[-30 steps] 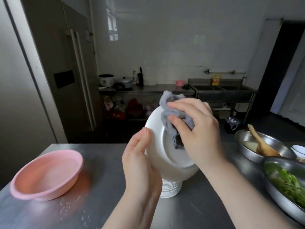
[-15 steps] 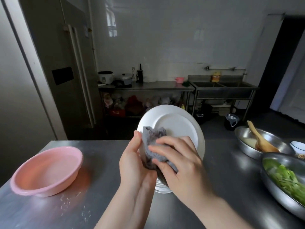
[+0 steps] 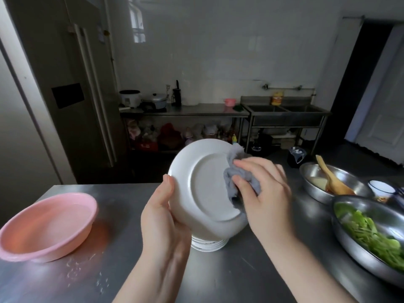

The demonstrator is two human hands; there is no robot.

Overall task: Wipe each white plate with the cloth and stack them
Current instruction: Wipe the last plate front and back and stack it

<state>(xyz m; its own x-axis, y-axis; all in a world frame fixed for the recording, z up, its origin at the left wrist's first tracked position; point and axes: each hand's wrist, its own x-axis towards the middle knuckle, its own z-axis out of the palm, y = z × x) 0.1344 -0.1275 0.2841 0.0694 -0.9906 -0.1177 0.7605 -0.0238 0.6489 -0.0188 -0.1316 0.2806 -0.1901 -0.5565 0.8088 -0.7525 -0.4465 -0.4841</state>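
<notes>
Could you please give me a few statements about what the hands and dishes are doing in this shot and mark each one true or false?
1. The left hand holds the white plate by its edge. True.
2. The right hand presses a grey cloth against the plate. True.
3. The held plate lies flat on the table. False: it is lifted and tilted above the stack of plates.
4. The pink basin sits to the right of the stack. False: it is on the left of the table.
5. A wooden spoon rests in a metal bowl on the right. True.
</notes>
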